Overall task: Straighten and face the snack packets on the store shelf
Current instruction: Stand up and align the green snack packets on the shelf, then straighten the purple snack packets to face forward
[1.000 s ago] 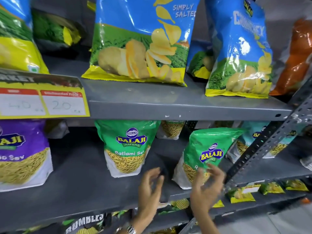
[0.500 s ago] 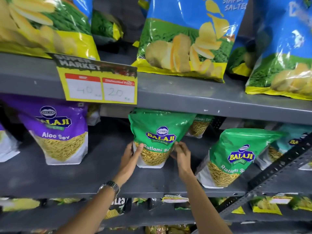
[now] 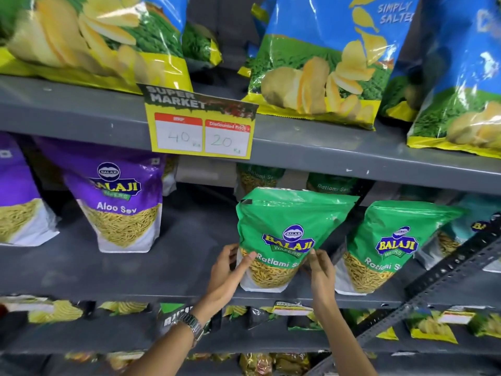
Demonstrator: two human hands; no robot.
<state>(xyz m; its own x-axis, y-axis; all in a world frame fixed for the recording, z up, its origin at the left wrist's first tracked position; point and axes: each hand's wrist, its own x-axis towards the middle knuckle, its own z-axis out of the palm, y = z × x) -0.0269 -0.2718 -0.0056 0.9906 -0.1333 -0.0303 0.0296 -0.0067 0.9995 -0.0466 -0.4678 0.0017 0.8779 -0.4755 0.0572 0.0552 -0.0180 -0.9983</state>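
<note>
- Fingers of my left hand (image 3: 226,272) press the left edge of the green Ratlami Sev pouch (image 3: 284,240), thumb laid across its lower front; fingers of my right hand (image 3: 321,270) pinch the right edge, so both hands are clamped on the one pouch.
- That pouch stands at the near edge of the grey middle shelf (image 3: 162,267), label facing me, its top leaning slightly to the right.
- Risk one: both grips sit low on the pouch, and I judge the tall, glossy top could flop forward off the shelf lip if I let go before its base sits flat.
- Risk two: a second green pouch (image 3: 390,248) stands just beside it on the right; pushing mine that way could nudge it askew or knock it over.
- Risk three: more Ratlami Sev pouches (image 3: 260,177) wait at the far side, directly behind; shoving mine back could topple them out of sight.
- Risk four: the foil looks slick, so a squeeze that is too light may let it twist off-face.
- Well apart on the left, the purple Aloo Sev pouch (image 3: 119,204) stands clear of this move.
</note>
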